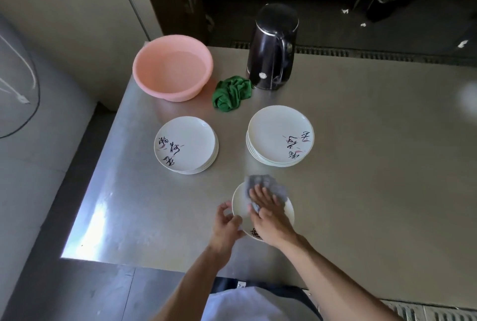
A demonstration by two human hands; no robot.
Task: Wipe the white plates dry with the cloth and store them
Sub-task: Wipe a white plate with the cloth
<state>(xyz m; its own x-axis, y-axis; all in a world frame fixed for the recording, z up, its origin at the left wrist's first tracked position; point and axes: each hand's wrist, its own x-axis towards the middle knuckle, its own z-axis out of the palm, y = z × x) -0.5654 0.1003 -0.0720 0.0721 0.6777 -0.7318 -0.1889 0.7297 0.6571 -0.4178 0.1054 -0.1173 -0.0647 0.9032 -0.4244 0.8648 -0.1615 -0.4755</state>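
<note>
A white plate with black brush writing is held just above the steel table near its front edge. My left hand grips the plate's left rim. A grey cloth lies on the plate, and my right hand presses it down with flat fingers. Two stacks of matching white plates stand further back: the left stack and the taller right stack.
A pink basin holding water sits at the table's back left corner. A crumpled green cloth lies next to a black electric kettle. The steel table ends at a left edge beside grey floor.
</note>
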